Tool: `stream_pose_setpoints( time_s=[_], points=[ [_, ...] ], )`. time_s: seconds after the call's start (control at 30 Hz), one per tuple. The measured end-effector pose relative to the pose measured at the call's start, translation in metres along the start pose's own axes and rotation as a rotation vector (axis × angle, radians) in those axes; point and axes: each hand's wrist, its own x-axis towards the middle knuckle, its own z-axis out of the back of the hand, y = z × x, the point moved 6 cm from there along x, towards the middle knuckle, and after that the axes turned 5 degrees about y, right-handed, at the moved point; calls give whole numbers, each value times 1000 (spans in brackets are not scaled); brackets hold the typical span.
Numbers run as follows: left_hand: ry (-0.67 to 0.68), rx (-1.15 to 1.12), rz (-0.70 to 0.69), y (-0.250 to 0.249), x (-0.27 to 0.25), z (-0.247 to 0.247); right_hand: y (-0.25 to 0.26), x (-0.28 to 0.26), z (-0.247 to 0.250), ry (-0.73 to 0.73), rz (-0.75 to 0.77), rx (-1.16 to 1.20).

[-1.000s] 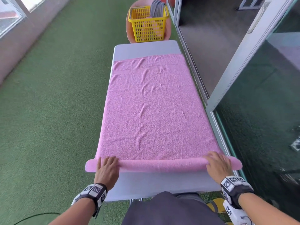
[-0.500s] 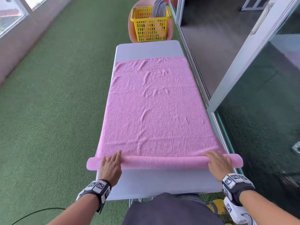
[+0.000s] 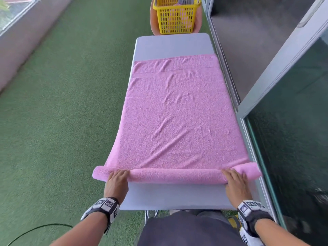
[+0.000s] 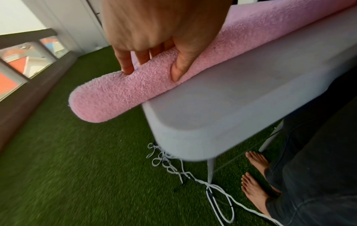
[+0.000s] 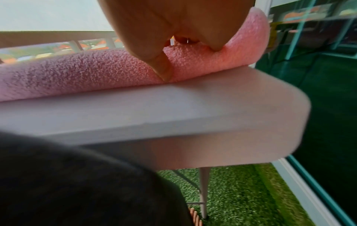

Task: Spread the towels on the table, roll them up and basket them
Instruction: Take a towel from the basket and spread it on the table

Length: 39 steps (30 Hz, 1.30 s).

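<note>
A pink towel [image 3: 177,112] lies spread along the white table [image 3: 174,197]. Its near end is rolled into a roll [image 3: 177,175] that sticks out past both table sides. My left hand [image 3: 118,175] grips the roll's left end, fingers over the top and thumb on the near side [image 4: 176,71]. My right hand [image 3: 233,175] holds the right end the same way, thumb [image 5: 164,71] pressed into the near face of the roll [image 5: 77,71]. A yellow basket [image 3: 175,16] stands beyond the table's far end.
The basket rests on a pink stool [image 3: 154,20] and holds a grey towel [image 3: 184,0]. A glass sliding door [image 3: 284,121] runs close along the table's right side. Green turf [image 3: 62,121] covers the floor at left. White cord [image 4: 173,168] and bare feet [image 4: 257,175] are under the table.
Both hands have pushed the roll forward along the table. It is thicker now, and more bare table shows in front of it.
</note>
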Motion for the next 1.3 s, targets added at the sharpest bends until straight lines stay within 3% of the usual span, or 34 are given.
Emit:
stream_pose_setpoints(
  time_s=[0.1, 0.2, 0.3, 0.47, 0.73, 0.87, 1.03, 1.17, 1.3],
  points=[
    [-33, -72, 119, 27, -23, 1, 30, -4, -18, 17, 175, -37],
    [-63, -127, 171, 32, -38, -8, 26, -9, -25, 58, 287, -78],
    [-68, -140, 135, 13, -45, -18, -4, -21, -19, 84, 227, -76],
    [-84, -157, 18, -32, -50, -25, -46, -54, -11, 49, -3, -1],
    [-23, -117, -22, -31, -51, -21, -46, -63, 1, 92, -120, -66],
    [9, -86, -50, -31, -41, -18, -46, -40, 23, 124, -79, -109],
    [-7, -93, 24, -13, -26, -37, -54, -23, 37, -25, -31, -57],
    [111, -4, -73, -18, -49, -48, -61, -40, 8, 166, 2, -100],
    [143, 0, -28, -18, -41, -35, -61, -27, 27, 105, -34, -131]
  ],
)
